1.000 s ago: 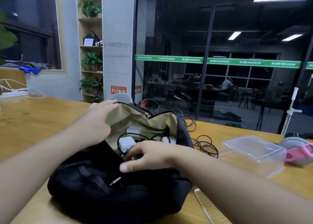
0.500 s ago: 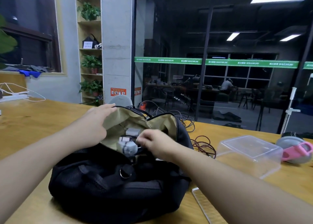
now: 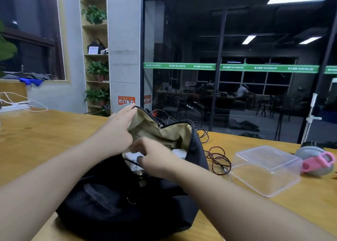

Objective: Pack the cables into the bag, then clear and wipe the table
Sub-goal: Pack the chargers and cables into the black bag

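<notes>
A black bag (image 3: pixel 113 208) with tan lining lies open on the wooden table (image 3: pixel 40 131). My left hand (image 3: pixel 116 131) grips the far rim of the opening and holds it up. Over the bag's mouth, my right hand (image 3: pixel 155 158) presses white chargers (image 3: pixel 132 157) and a black cable down inside; the fingers are blurred. A dark red coiled cable (image 3: pixel 218 158) lies on the table just right of the bag. Black cables (image 3: pixel 200 129) lie behind the bag.
A clear plastic box (image 3: pixel 266 169) stands upside down at the right. Beyond it lies a grey and pink object (image 3: pixel 317 161). A white power strip with cords (image 3: pixel 14 106) sits at the far left. A glass wall stands behind the table's far edge.
My right hand has moved from the bag's front into its mouth, pushing the chargers and cable deeper. My left hand has kept its hold on the rim.
</notes>
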